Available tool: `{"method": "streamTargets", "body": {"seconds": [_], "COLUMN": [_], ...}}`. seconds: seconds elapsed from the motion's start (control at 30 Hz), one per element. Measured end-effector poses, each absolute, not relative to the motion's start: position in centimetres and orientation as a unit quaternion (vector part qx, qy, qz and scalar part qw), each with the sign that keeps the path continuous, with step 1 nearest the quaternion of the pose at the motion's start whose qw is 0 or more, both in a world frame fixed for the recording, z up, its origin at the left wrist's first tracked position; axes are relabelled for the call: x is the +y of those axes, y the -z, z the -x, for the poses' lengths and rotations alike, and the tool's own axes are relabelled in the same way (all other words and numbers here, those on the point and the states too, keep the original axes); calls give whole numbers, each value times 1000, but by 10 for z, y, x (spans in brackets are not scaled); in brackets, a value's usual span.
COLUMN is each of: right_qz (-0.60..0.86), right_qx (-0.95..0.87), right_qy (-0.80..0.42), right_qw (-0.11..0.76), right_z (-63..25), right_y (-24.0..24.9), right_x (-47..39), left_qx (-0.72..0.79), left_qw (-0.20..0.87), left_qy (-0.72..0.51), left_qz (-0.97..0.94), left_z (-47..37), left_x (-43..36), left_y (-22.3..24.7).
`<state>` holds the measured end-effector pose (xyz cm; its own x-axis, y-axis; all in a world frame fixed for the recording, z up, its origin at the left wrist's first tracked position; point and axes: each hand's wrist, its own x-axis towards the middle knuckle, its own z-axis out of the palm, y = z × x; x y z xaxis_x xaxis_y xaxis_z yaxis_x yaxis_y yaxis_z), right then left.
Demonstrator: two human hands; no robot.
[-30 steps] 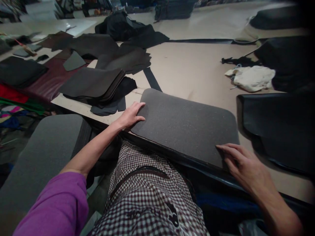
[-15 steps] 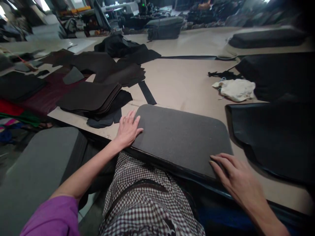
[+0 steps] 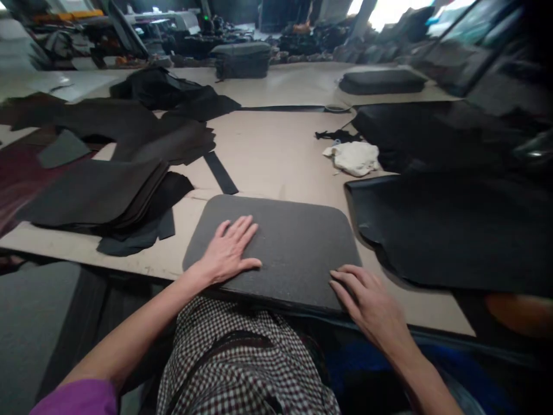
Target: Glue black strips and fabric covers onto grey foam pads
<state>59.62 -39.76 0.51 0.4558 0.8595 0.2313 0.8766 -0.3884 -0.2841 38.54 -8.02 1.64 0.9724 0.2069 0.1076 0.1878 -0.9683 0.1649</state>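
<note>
A dark grey panel with rounded corners [image 3: 294, 248] lies flat at the near edge of the pale table [image 3: 268, 138]. On its left part rests my left hand [image 3: 228, 251], palm down with the fingers spread. My right hand [image 3: 365, 291] is at the panel's near right corner, its fingers curled and close together; whether something small is between the fingertips is hidden. A black sheet [image 3: 449, 230] lies to the right of the panel.
Left of the panel are stacked dark pieces [image 3: 95, 193] and a narrow black strip [image 3: 221, 173]. A white cloth bundle [image 3: 355, 158] lies beyond it to the right. Farther back stand a dark box-like stack [image 3: 242, 60] and a flat dark stack [image 3: 382, 80].
My left hand has moved from the panel's left edge inward onto its surface. The view has turned right, so everything sits farther left. My right hand remains at the corner.
</note>
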Motion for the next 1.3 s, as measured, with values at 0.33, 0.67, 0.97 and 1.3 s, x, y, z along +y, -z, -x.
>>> {"method": "streamTargets", "body": {"seconds": [0.33,0.67,0.97,1.3], "right_qz": [844,836,810,878], "right_qx": [-479,-353,-536,-454], "right_qy": [-10,63,46,59], "right_qw": [241,415,233,138], "right_z": [-587,-590,-594,-611], "right_y": [-17,-19,-29,-2], "right_x": [-394,-450,-334,-273], "left_qx": [165,160,104,90], "left_qw": [3,-52,-59,-51], "left_qy": [-71,-41,-73,-39], "left_qz": [-984,-985,-990,-994], "left_z": [-322,-322,-374,-394], "left_x": [-36,-32,-50,-57], "left_y": [17,20,-3,15]}}
